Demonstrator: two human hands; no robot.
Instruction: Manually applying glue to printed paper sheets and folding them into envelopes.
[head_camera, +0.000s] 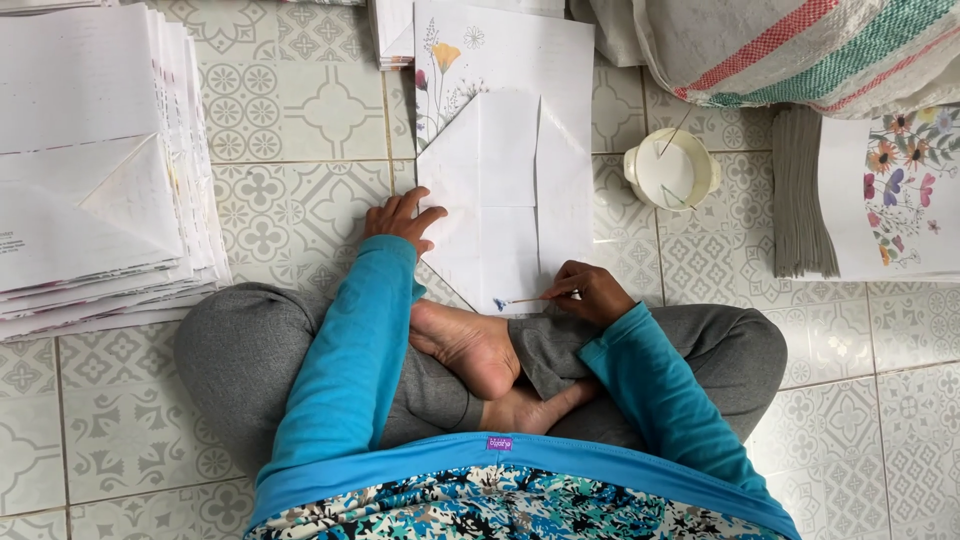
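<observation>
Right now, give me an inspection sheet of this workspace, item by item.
Surface: patterned floor tiles; person sits cross-legged on them.
Job's things: folded white sheet lies in front of the legs, a flower-printed sheet under it; thin brush at the sheet's lower edge; white cup with a stick in it to the right.
Clutter: stack of folded sheets on the left; flowered paper pile on the right; striped sack at top right.
Grippers: left hand presses the sheet's left edge; right hand pinches the brush in its fingers.
Cables: nothing seen.
Surroundings: tiles only.
</observation>
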